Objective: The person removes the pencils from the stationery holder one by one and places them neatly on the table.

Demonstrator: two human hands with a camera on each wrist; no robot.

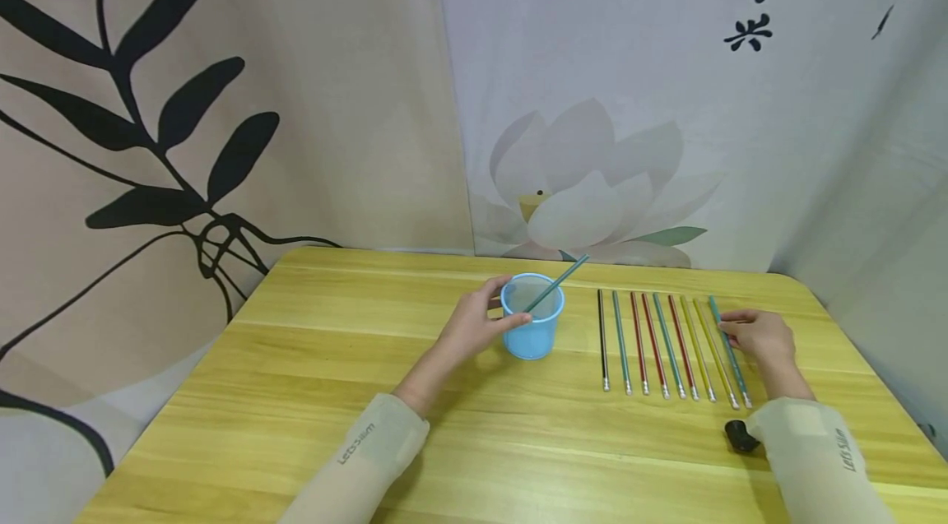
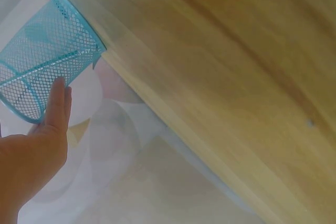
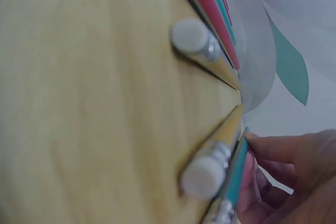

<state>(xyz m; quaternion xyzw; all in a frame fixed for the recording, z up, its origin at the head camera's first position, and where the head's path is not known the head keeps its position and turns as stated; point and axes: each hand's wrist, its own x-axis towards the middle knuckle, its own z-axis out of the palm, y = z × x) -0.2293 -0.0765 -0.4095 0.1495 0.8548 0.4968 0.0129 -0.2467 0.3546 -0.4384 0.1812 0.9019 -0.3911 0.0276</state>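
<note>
My left hand [image 1: 474,320] holds a light blue mesh pencil cup [image 1: 530,341], thumb at the near side of the rim and fingers round the left side. In the left wrist view its straight-looking fingers lie against the mesh. Inside the cup a teal pencil [image 1: 569,273] leans right, its upper end above the rim. At the right end of a row of pencils, my right hand [image 1: 763,339] pinches another teal pencil [image 1: 733,361] between thumb and fingers. In the right wrist view this pencil lies beside a yellow pencil [image 3: 226,135], both close to the tabletop.
Several other pencils lie in the row between cup and right hand, among them a black pencil [image 1: 603,339], a red pencil [image 1: 653,345] and a yellow pencil [image 1: 696,347], eraser ends toward me. A printed curtain [image 1: 355,137] hangs behind the wooden table [image 1: 311,359].
</note>
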